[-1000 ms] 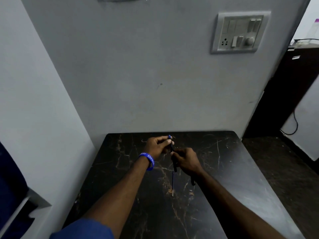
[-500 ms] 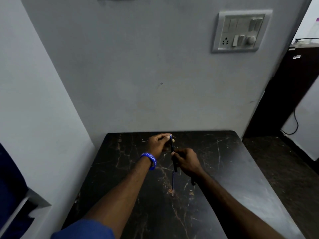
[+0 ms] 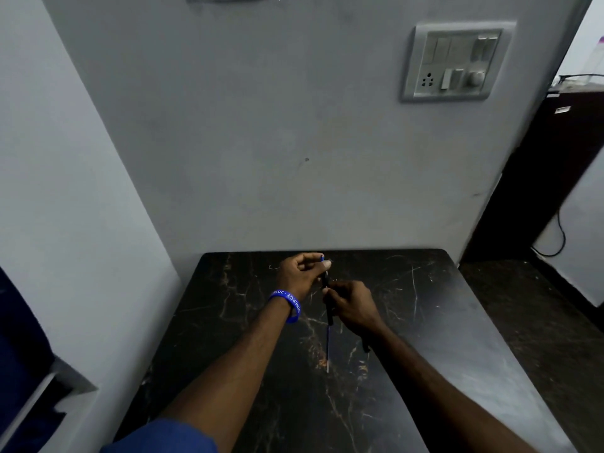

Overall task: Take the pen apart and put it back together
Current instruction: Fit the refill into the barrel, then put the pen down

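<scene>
I hold a black pen barrel upright over the dark marble table. My right hand grips the barrel at its middle. My left hand, with a blue wristband, pinches a small blue end piece just above the barrel's top. A thin blue refill runs from the barrel's lower end towards me; I cannot tell whether it sits in the barrel or lies on the table. A short black pen part lies on the table under my right wrist.
The table stands against a grey wall with a switch panel up on the right. A white wall closes the left side. Right of the table are dark floor, a dark cabinet and a black cable.
My left hand has lifted the blue end piece slightly up and away from me. My right hand and the barrel have barely moved.
</scene>
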